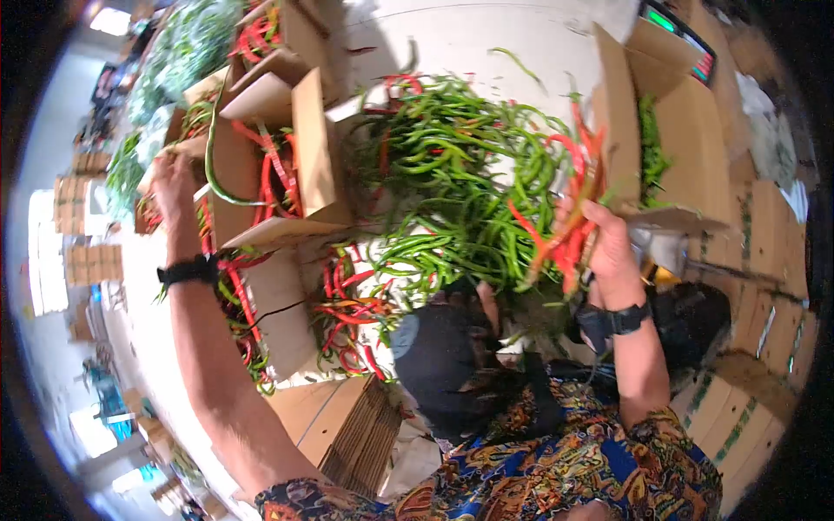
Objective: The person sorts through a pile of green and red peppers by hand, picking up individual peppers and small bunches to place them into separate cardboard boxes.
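My right hand (608,239) is closed around a bunch of long red chili peppers (573,234), just left of the right carton. Below and left of it spreads a large heap of green chili peppers (460,148). My left hand (174,174) reaches over the cartons at the far left. Its fingers look curled together near a box edge, and what they hold is too blurred to make out. A long green chili pepper (210,165) curves over the side of the near left carton (317,139), which holds red chili peppers (282,178).
The right carton (695,130) contains green peppers, with a lit digital display (665,22) behind it. More red peppers (347,304) lie on the white surface at lower left. Flattened cardboard (347,430) is stacked at the front. A dark cap (443,356) blocks the lower middle.
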A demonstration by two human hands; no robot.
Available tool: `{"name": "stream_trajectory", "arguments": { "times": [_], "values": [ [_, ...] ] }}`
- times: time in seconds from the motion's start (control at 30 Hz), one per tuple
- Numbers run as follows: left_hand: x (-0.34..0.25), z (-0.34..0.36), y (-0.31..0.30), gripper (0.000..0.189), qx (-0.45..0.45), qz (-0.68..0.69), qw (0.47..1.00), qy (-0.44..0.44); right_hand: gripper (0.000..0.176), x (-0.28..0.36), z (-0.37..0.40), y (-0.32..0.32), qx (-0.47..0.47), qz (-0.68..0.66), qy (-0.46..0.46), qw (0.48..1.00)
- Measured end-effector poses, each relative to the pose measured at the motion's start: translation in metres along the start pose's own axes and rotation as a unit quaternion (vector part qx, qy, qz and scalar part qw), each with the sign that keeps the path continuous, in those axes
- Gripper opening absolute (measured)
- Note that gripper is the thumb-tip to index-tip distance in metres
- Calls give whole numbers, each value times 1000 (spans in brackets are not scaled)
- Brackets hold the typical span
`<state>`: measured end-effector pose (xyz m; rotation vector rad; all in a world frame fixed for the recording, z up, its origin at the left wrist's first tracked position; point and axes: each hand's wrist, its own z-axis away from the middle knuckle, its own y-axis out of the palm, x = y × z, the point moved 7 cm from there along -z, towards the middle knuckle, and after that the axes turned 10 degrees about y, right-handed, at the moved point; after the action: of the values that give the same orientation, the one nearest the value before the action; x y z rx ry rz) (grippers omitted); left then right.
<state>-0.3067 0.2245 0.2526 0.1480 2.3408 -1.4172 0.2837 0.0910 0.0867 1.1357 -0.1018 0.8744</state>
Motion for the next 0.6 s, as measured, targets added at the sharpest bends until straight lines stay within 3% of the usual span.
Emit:
{"name": "stream_trajectory", "arguments": {
  "times": [0.03,0.07,0.1,0.17,0.2,0.27,0.3,0.4,0.53,0.6],
  "values": [
    [-17,8,10,39,-44,170,984,1,38,1,-1,0,-3,-3,-8,1000],
    [-94,36,10,43,49,167,984,34,38,2,-2,0,-6,-7,-15,1000],
    [-180,76,13,42,132,291,945,70,37,5,-4,5,12,-2,-25,1000],
    [-220,125,46,34,237,433,869,6,38,4,-6,8,23,-17,-23,999],
    [-259,156,43,30,304,442,844,-4,38,5,-2,10,-2,-16,-25,1000],
    [-298,206,55,36,393,515,762,-1,43,8,4,18,3,27,-17,999],
    [-316,224,52,42,428,503,750,-18,46,11,10,26,-2,48,-18,999],
    [-345,247,53,43,452,522,724,10,47,14,22,37,-14,60,-51,997],
    [-339,258,41,40,415,547,721,-89,42,20,43,47,54,8,-36,998],
    [-339,278,37,34,395,555,726,-98,41,24,53,50,90,-21,-44,995]
  ]
}}
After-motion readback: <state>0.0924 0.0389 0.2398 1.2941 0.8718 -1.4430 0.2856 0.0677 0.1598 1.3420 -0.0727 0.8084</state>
